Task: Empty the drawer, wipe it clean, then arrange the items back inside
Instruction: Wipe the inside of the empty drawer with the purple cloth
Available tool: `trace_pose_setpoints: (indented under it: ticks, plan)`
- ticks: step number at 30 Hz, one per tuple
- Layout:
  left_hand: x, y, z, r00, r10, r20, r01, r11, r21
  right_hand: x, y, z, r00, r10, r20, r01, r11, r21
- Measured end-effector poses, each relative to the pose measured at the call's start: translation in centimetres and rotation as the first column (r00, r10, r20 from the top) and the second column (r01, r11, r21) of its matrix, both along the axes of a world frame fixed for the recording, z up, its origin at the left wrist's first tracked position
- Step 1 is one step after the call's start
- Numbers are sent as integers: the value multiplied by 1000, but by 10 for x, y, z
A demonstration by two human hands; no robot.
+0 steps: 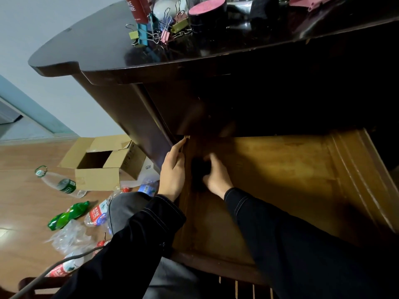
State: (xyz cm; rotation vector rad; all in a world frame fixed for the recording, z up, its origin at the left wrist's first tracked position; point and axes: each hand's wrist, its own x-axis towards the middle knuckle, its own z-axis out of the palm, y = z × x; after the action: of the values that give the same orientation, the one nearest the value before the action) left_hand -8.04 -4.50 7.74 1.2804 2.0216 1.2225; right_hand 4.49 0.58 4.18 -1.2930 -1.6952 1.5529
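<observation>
1. Gripping a dark cloth [199, 171], the fingers [212, 160] of the right hand [217, 178] are curled round it. The picture is blurred here, so the cloth shows only as a dark wad pressed to the wooden bottom of the drawer [280, 169].
2. The fingers [178, 149] of the left hand [172, 171] lie straight and together along the top of the drawer's left wall. They hold nothing and seem to brace it.
3. The drawer is pulled well out, and nothing but the cloth shows on its bare bottom. The cloth sits just beside the left wall, near where the drawer runs under the dark cabinet.
4. Judging by this, the emptying is done and the wiping is the step in hand.
5. To do it well, the left hand should steady the drawer so it does not slide. The cloth is best spread flatter under the palm and drawn in overlapping strokes from the back toward the front. The strokes should work across from the left wall to the ridged right wall, pushing into each corner where dust gathers.
6. Above, the dark surface [97, 46] carries coloured binder clips [155, 29] and other small things, probably what goes back inside afterwards.
7. On the floor [21, 190] to the left lie a cardboard box [101, 162] and several plastic bottles [69, 215].
</observation>
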Motion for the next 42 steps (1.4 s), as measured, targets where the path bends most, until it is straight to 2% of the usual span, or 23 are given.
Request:
trace_pose_setpoints:
  ticks: [2,6,8,11,15,17,19,20,22,25,29,32,38,40,42]
  plan:
    - [0,-1,-1,1000,-1,8,1,1000,3,2,6,1,1000,14,24,-13,999,-48]
    - [0,0,-1,1000,-13,-8,13,999,31,-4,12,16,980,-83,-181,101,991,92]
    - [1,0,0,1000,2,-21,-1,1000,14,-4,0,9,991,-52,-120,63,994,92]
    - [1,-2,1,1000,12,-26,-12,1000,-5,2,-1,-1,994,68,81,-67,998,-13]
    - [3,-2,2,999,28,-24,-28,999,-15,7,4,7,1000,28,7,-29,999,35]
    - [3,-1,1,999,34,-38,-34,999,-18,15,-7,0,988,132,75,-134,991,20]
    - [2,0,-1,998,35,-43,-36,999,-22,22,-19,-14,956,264,128,-252,962,-105]
    - [1,0,-2,999,33,-40,-34,999,-19,22,-21,-22,950,279,137,-261,956,-134]
    - [0,1,-3,999,27,-30,-28,999,-17,16,-13,-30,974,184,129,-169,978,-120]
    - [-1,1,-5,1000,21,-17,-21,1000,-10,-3,22,-28,988,-22,156,23,1000,-5]
    - [-1,3,-5,999,22,-29,-22,1000,-5,-27,76,-15,956,-144,255,94,976,199]
    - [0,1,-3,1000,25,-18,-25,1000,-8,-30,83,-11,947,-130,293,58,969,242]
    - [2,2,-4,999,34,-16,-35,999,-9,4,12,-34,964,94,250,-150,965,213]
    - [0,2,-5,999,38,-11,-38,999,-8,5,6,-40,970,98,224,-133,980,148]
    - [-1,1,-6,999,39,0,-39,999,-2,-3,20,-35,978,38,204,-46,998,38]
